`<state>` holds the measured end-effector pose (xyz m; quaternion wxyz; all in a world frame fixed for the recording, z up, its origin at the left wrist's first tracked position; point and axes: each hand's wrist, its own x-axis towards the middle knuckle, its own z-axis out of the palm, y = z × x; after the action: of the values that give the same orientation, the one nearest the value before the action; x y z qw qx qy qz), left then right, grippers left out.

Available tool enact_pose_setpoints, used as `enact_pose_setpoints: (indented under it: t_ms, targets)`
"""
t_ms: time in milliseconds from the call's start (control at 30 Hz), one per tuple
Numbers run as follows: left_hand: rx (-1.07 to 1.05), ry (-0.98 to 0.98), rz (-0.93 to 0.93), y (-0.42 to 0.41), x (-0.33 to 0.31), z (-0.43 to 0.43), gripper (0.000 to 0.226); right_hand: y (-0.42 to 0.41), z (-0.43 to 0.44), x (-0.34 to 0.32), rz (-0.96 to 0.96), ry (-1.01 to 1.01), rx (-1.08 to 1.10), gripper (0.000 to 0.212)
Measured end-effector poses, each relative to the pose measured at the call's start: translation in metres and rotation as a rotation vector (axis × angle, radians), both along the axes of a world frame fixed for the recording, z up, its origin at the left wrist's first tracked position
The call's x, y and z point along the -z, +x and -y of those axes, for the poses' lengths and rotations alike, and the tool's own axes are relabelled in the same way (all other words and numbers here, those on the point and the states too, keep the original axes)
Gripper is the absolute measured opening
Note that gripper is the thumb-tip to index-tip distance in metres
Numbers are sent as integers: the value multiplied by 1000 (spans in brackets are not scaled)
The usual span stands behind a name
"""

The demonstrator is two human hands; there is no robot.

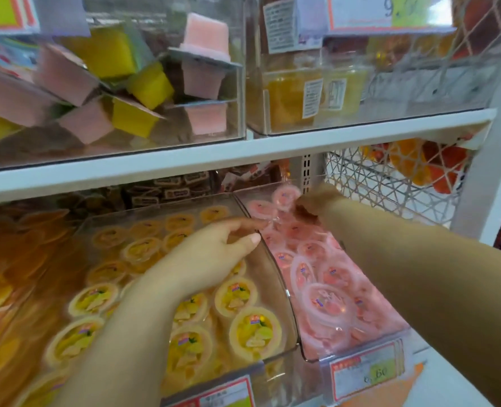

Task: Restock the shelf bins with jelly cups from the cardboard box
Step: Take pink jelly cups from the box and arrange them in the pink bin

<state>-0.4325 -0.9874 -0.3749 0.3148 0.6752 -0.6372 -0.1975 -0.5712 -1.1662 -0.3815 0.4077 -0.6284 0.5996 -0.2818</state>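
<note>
Jelly cups (321,301), clear bins (288,292), white shelf (272,148)

right hand (310,205) grip: hidden | price tag (222,395): blurred, cut off
</note>
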Motion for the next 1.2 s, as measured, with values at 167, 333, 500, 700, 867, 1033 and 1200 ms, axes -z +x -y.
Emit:
enact_pose_setpoints:
  t_ms: [167,333,500,700,867,1033,1200]
  targets:
    - [48,2,-77,2,1,-2,22,3,6,8,-151,-68,12,37]
    - [68,9,-108,-1,1,-5,25,-2,-7,4,-178,-71,-50,37]
    - [68,-1,-52,-1,5,-5,27,-19,-39,-12,-324,-346,-189,35]
    - [67,6,1,-6,2,-12,34,-9,-62,-4,-576,-361,-606,47]
    - [70,33,-19,-4,2,-12,32,11,-58,0,-602,-404,-658,51]
    - [84,42,-18,1,3,-10,29,18,-53,7,-422,-374,-614,48]
    - [84,34,4,3,4,-9,34,-6,-35,3,-581,-545,-195,46]
